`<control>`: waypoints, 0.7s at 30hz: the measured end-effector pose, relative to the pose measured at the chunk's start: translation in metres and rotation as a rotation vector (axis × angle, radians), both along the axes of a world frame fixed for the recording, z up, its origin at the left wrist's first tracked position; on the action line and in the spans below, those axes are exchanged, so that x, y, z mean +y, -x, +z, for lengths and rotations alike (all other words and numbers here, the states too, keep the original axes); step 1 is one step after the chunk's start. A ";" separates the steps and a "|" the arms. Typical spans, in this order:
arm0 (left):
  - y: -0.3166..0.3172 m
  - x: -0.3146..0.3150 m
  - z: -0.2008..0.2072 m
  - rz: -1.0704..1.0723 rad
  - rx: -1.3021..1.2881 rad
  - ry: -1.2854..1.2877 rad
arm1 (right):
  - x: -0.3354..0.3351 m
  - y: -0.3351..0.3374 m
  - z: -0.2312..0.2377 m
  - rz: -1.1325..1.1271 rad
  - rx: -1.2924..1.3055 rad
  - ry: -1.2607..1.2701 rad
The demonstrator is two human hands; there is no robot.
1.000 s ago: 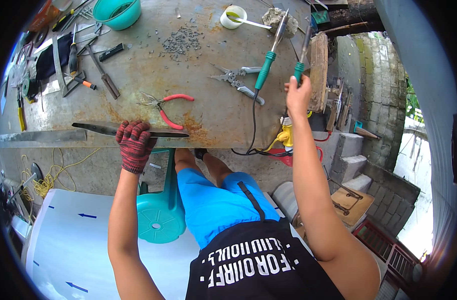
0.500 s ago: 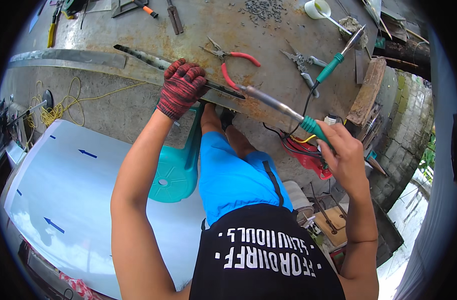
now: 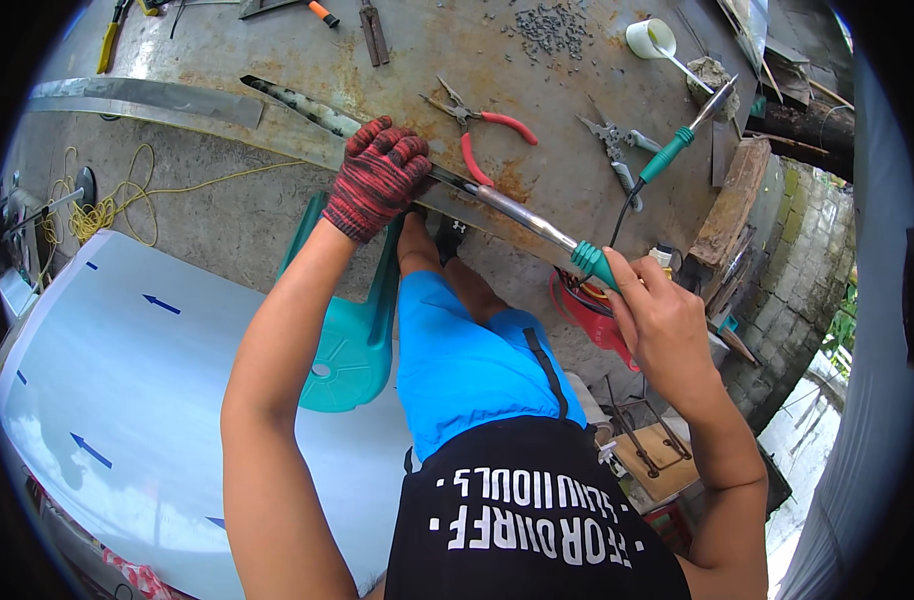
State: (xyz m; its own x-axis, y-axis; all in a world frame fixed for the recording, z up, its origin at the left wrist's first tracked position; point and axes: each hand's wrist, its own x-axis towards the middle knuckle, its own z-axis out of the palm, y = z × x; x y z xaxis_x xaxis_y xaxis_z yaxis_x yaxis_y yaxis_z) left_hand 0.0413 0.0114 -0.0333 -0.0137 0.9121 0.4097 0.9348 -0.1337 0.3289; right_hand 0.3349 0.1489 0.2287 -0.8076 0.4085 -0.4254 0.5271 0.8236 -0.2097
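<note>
Rust-stained grey metal bench [image 3: 417, 80], red-and-black-gloved left hand [image 3: 379, 180] with fingers clamped on a long dark strip [image 3: 307, 108] at the bench's edge, bare right hand [image 3: 665, 325] with fingers wrapped around a green-handled metal soldering iron [image 3: 527, 218], its tip by the strip's right end.

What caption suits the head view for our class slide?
Gloved left grip on a dark strip, bare right grip on a green-handled soldering iron angled toward it.

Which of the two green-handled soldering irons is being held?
The lower iron, in the bare right hand, its tip by the dark strip; the other iron rests untouched on the table.
</note>
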 end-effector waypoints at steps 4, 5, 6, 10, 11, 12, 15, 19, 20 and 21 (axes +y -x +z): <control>0.000 0.000 0.003 0.001 0.002 0.025 | -0.008 0.008 0.002 -0.004 -0.030 -0.018; 0.000 0.001 0.003 0.000 0.003 0.026 | -0.009 0.010 0.001 -0.001 -0.045 -0.023; 0.000 0.001 0.003 0.000 0.005 0.027 | -0.010 0.012 0.001 0.002 -0.059 -0.028; 0.000 -0.001 0.001 0.001 -0.003 0.028 | -0.013 0.019 0.002 0.010 -0.088 -0.033; 0.000 -0.001 0.001 0.003 0.000 0.027 | -0.013 0.020 0.002 0.020 -0.097 -0.041; 0.000 -0.001 0.001 0.004 0.002 0.029 | -0.013 0.021 0.002 0.029 -0.106 -0.049; 0.000 -0.002 0.001 0.004 0.013 0.026 | -0.012 0.025 0.004 0.048 -0.129 -0.047; 0.000 0.000 -0.002 0.001 0.016 0.013 | -0.012 0.031 0.010 0.055 -0.153 -0.044; -0.001 0.000 -0.003 0.005 0.012 0.005 | -0.012 0.032 0.010 0.056 -0.155 -0.042; -0.001 0.000 -0.004 0.004 0.011 0.007 | -0.012 0.032 0.010 0.058 -0.158 -0.041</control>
State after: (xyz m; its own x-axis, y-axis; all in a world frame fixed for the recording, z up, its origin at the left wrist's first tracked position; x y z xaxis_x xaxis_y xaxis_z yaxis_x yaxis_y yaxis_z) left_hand 0.0423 0.0112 -0.0371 -0.0130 0.9148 0.4037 0.9389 -0.1277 0.3197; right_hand 0.3029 0.1364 0.2386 -0.7545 0.3832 -0.5328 0.5024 0.8596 -0.0932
